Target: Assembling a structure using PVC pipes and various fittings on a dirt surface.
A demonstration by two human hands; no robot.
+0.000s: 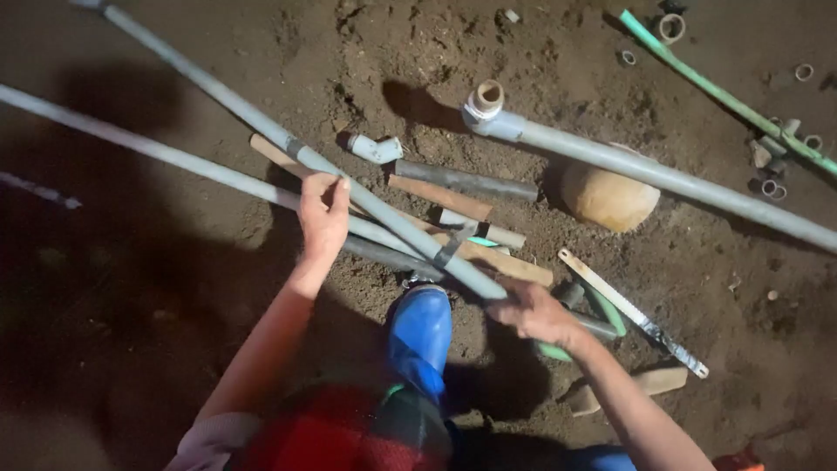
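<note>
My left hand (323,214) grips a long grey plastic pipe (261,122) that runs diagonally from the upper left down to the middle. My right hand (536,312) is closed around the lower end of the same pipe, near a green-ended piece (602,310). A second long grey pipe (148,150) lies under it, crossing from the far left. My blue rubber boot (420,336) presses on the pipes just below the crossing point. A metal clamp or bracket (453,244) sits on the gripped pipe between my hands.
Bare dirt ground all around. A thick grey pipe with a socket end (628,166) lies upper right over a round stone (606,199). A hacksaw blade (632,312), short pipe offcuts (466,180), an elbow fitting (377,148), wooden sticks (440,196) and a green pipe (724,96) lie about.
</note>
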